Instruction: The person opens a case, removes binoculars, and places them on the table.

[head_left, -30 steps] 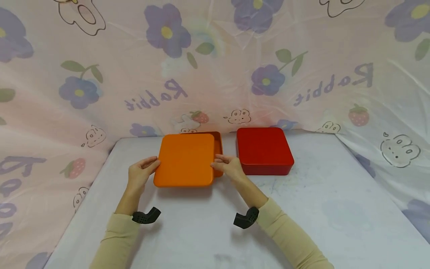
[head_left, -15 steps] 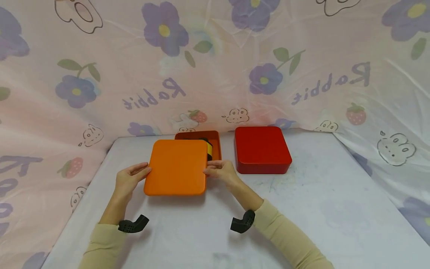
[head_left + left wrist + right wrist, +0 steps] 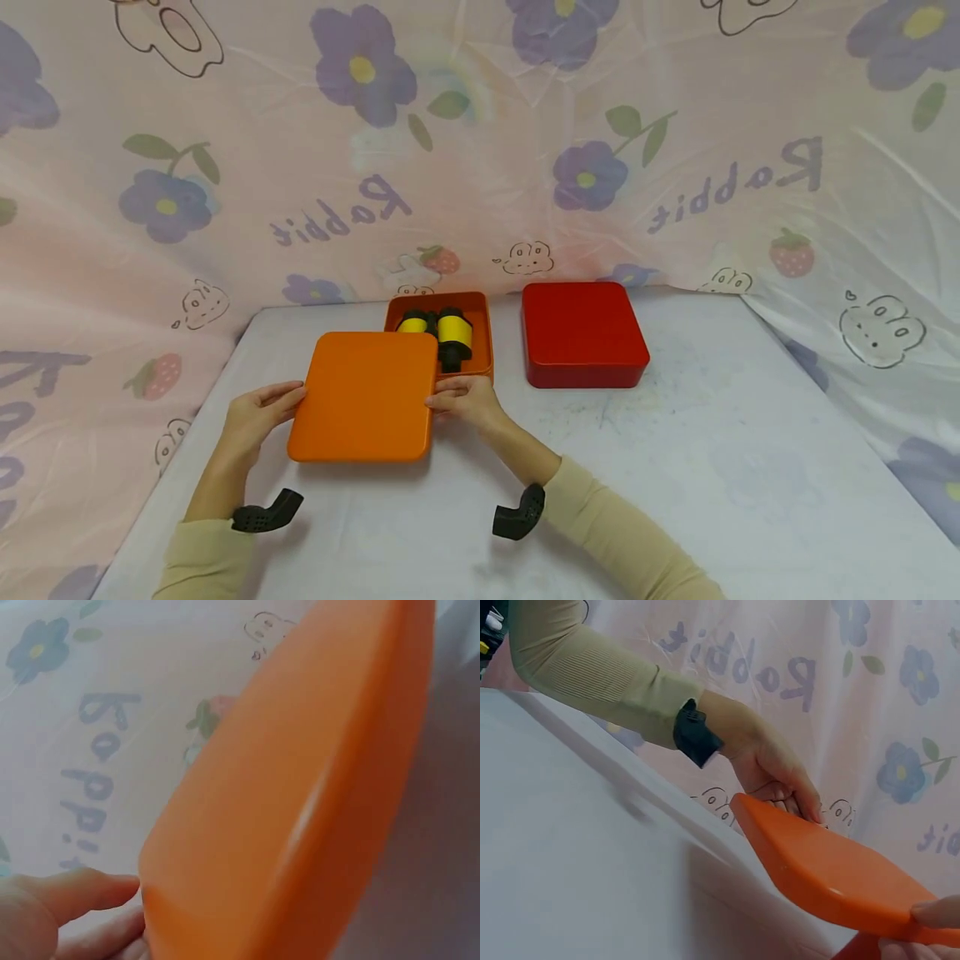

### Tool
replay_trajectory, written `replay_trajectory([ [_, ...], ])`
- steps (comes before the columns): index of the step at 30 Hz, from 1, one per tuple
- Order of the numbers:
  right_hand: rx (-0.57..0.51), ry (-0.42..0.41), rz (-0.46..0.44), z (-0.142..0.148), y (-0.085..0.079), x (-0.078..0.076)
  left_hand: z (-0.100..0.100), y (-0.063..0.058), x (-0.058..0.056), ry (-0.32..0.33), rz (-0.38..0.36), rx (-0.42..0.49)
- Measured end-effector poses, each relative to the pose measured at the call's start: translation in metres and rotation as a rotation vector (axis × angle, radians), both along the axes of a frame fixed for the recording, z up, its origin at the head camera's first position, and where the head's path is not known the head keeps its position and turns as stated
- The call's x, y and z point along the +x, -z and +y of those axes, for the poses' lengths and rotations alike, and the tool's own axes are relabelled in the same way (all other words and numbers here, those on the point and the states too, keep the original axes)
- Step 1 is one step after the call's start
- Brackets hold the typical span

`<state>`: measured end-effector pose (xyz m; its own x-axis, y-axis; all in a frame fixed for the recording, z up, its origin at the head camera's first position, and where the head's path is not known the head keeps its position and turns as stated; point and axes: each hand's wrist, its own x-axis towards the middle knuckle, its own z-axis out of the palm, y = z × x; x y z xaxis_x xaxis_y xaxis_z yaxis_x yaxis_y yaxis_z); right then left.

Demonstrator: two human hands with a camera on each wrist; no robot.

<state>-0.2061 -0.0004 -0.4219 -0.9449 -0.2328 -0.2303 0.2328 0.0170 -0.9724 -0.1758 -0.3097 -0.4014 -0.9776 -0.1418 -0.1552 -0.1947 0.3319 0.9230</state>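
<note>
An orange square lid (image 3: 363, 398) is held level between my two hands in the head view, raised over the white table. My left hand (image 3: 251, 417) pinches its left edge, thumb on top and fingers beneath. On the opposite edge my right hand (image 3: 471, 403) grips it the same way. Behind the lid stands the uncovered orange box (image 3: 483, 333), its near left part hidden by the lid. Inside lie black and yellow binoculars (image 3: 454, 331), partly covered from view. The left wrist view shows the lid (image 3: 285, 780) close up.
A red square box (image 3: 585, 329) with its top covered stands to the right of the orange box. The white table (image 3: 675, 467) meets a patterned cloth (image 3: 480, 150) at its back edge. A black wrist camera (image 3: 267, 511) sits on each forearm.
Both hands have carried the orange lid left and toward me, off the orange box. The binoculars inside have come into view. The red box stays in place.
</note>
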Motion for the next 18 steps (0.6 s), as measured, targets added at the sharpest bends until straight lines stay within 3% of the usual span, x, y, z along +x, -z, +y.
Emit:
replay_trajectory([
  [7,-0.012,-0.031,0.01,-0.016,0.004,0.009,-0.02,-0.001,0.004,0.096,-0.079,-0.164],
  [12,0.002,-0.037,0.014,-0.026,0.006,0.015,-0.03,-0.001,0.006,0.125,-0.113,-0.267],
  [18,0.002,-0.03,0.007,-0.036,0.008,0.021,-0.042,0.003,0.009,0.148,-0.128,-0.249],
])
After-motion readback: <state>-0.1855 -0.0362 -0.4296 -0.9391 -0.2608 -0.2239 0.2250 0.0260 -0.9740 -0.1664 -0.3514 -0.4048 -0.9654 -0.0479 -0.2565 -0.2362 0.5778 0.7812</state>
